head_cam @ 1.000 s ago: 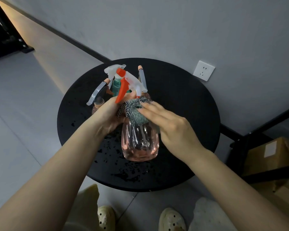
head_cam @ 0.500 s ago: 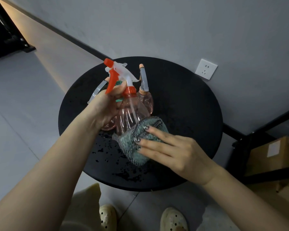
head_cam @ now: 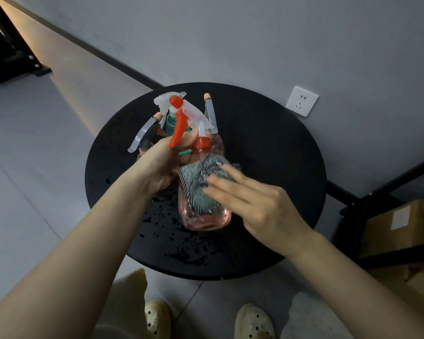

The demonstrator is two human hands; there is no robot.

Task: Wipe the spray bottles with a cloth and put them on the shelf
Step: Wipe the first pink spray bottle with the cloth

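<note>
A clear pink spray bottle with a white head and orange trigger is held above the round black table. My left hand grips its neck just under the trigger. My right hand presses a grey-green checked cloth flat against the bottle's side, fingers stretched out over it. Behind it stand more spray bottles: a green one with a white head, and two pink ones with grey triggers, one at the back, one on the left, both partly hidden.
Water drops spot the near half of the table. A black metal shelf frame stands at the right, with cardboard boxes on it. A wall socket sits behind the table. My feet are below the table's edge.
The bottle has tipped back toward upright and the cloth has slid up from its lower body to its upper side. My left hand keeps its grip at the neck.
</note>
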